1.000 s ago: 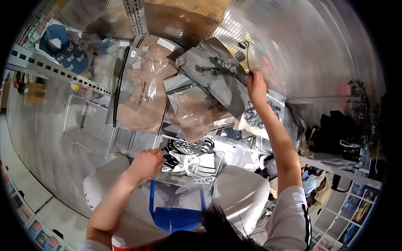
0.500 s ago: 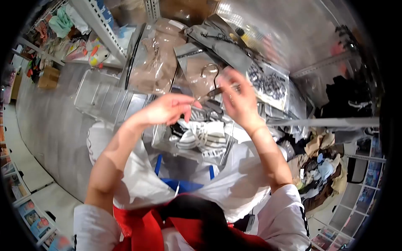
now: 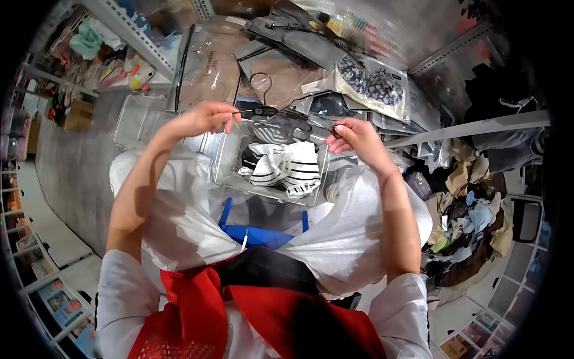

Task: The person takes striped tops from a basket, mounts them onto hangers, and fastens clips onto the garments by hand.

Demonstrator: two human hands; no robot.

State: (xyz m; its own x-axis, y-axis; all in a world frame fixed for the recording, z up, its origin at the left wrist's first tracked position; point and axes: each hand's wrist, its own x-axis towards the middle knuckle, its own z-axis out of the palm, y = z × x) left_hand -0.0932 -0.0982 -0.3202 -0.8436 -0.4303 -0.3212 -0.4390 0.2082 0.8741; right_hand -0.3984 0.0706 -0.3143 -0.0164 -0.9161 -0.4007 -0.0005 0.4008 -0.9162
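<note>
Fingers (image 3: 229, 124) of left hand (image 3: 205, 118) and right hand (image 3: 359, 136) pinch opposite ends of a dark hanger (image 3: 265, 111).

HOME seems legible on the hanger (image 3: 266, 111); the plastic bag's (image 3: 208, 70) print blurs

At twelve o'clock, the hanger (image 3: 265, 111) has a smooth hook that looks like metal — too slim here to be sure. Toward eleven, packets (image 3: 209, 66) of glossy, creased clear plastic. The central bin (image 3: 228, 161) is shiny transparent plastic; its striped garment (image 3: 294, 167), soft matt cloth. Toward seven, a smooth blue plastic piece (image 3: 257, 235); near ten, a matt cardboard box (image 3: 78, 113).
</note>
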